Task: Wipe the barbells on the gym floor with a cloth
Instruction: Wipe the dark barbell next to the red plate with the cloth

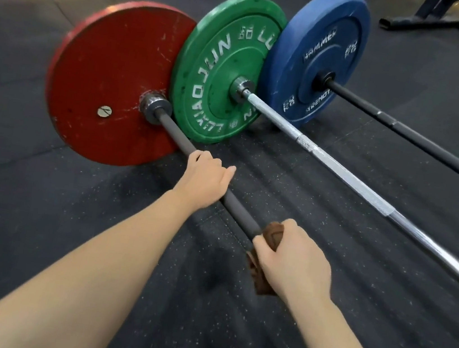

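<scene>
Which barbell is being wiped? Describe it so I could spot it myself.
Three barbells lie side by side on the dark gym floor, each carrying one coloured plate. The one being wiped is nearest, with the scuffed red plate; the left hand grips its shaft and the right hand wraps a brown cloth round it. Its shaft is matte dark grey, unlike the silver shaft beside it.

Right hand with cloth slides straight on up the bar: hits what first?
Likely the left hand, gripping the same dark bar ahead of the right hand and cloth, short of the red plate.
</scene>
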Action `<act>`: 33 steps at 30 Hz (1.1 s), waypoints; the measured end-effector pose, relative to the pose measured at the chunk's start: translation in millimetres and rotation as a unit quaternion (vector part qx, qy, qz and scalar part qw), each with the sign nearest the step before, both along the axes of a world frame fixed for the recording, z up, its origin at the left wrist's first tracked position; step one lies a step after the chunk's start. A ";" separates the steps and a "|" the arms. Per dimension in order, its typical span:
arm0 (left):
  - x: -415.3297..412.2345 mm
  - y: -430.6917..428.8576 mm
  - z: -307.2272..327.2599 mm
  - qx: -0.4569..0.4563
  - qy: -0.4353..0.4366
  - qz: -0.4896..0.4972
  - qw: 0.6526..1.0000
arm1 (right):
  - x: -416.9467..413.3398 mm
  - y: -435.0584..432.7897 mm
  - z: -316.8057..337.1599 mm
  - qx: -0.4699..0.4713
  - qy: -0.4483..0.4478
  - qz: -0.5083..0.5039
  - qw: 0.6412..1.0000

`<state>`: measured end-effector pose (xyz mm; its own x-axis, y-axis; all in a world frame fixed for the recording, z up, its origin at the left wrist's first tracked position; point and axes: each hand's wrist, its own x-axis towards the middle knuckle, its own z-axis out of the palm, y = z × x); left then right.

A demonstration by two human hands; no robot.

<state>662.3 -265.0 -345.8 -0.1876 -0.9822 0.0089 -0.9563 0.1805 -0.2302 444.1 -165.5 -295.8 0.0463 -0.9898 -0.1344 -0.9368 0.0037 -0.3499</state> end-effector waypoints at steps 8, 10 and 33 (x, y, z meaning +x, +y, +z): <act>-2.5 -0.6 4.3 -0.005 0.053 0.014 0.999 | 18.2 -14.1 -4.6 -0.005 -0.042 0.013 0.999; -2.3 -2.6 1.4 -0.026 0.078 0.024 0.996 | 4.8 -2.9 -6.2 -0.010 -0.051 0.011 0.999; -2.8 -5.4 -4.8 -0.009 0.103 0.060 0.993 | 0.6 -0.7 -5.0 -0.016 -0.049 0.022 0.998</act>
<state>659.4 -270.4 -350.6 -0.0615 -0.9967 0.0534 -0.9977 0.0599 -0.0307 444.8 -166.2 -300.7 0.1016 -0.9903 -0.0950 -0.8971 -0.0499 -0.4391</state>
